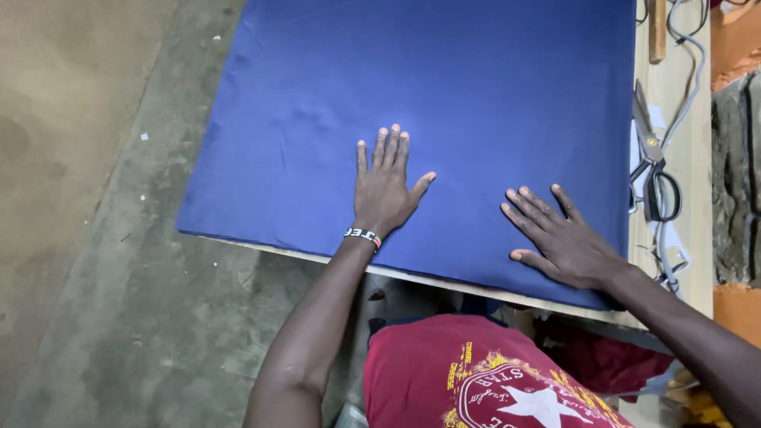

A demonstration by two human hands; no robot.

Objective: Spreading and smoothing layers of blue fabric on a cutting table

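Both hands are down flat on the blue cloth [428,103], and nothing is being gripped. The left hand [384,189] lies palm down with fingers straight and close together, thumb out to the side, a beaded wristband [362,235] just behind it. The right hand [559,238] is pressed flat too, fingers fanned wide and angled toward the left hand, well apart from it. Open palms on both sides, then, resting on the fabric rather than pinching it.

The cloth covers nearly the whole wooden table [682,198], its near edge running along the table's edge just behind both wrists. Beyond the left fingertips it shows a few soft ripples and a faint crease; around the right hand it looks smooth. By my reading the spreading is largely done: the cloth lies square and flat, with only that patch ahead of the left hand left to press out.

Outboard of the right hand, on the bare strip of table, lies a pair of scissors [654,170] beside a grey cable [688,79], untouched. No cut or mark shows on the cloth.
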